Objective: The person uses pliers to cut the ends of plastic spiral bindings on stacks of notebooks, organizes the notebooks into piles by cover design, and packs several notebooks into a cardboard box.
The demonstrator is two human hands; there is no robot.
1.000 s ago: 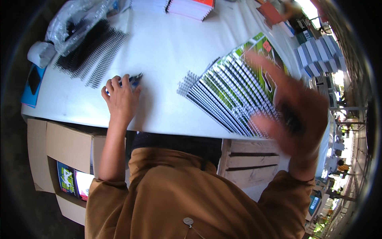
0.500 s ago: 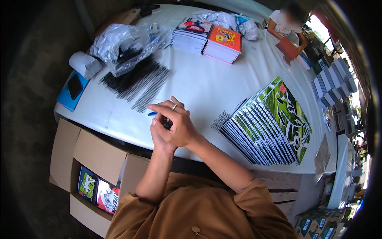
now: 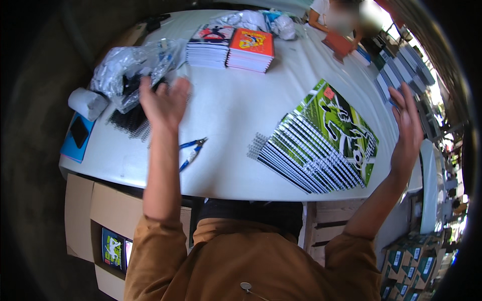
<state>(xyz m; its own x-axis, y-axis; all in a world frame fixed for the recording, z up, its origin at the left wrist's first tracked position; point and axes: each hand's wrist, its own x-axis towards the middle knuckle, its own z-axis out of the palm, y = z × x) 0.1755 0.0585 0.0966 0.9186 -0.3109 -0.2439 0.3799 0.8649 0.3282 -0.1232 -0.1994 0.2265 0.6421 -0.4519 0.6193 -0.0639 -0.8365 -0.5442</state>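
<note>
My left hand (image 3: 164,104) is raised over the far-left part of the table, fingers spread and nothing in them. It covers part of the black spiral binding coils (image 3: 128,123) lying there. Beside that forearm, blue-handled pliers (image 3: 193,150) rest on the white table cover, partly hidden by the arm. My right hand (image 3: 409,130) is held up at the table's right side, fingers stretched out and also holding nothing. Between the hands lies a fanned stack of green spiral notebooks (image 3: 329,135) with a soccer picture on the top cover. Loose coil ends stick out at its left.
Two notebook stacks, one dark-covered (image 3: 208,50) and one orange (image 3: 249,50), stand at the back. Clear plastic bags (image 3: 120,70) and a phone (image 3: 79,131) on a blue book are at left. An open carton (image 3: 113,200) sits below. Another person (image 3: 341,25) works at far right.
My hands have parted from the middle of the table, the left going up and left, the right far to the right. The pliers now lie in full sight on the table. The view has shifted.
</note>
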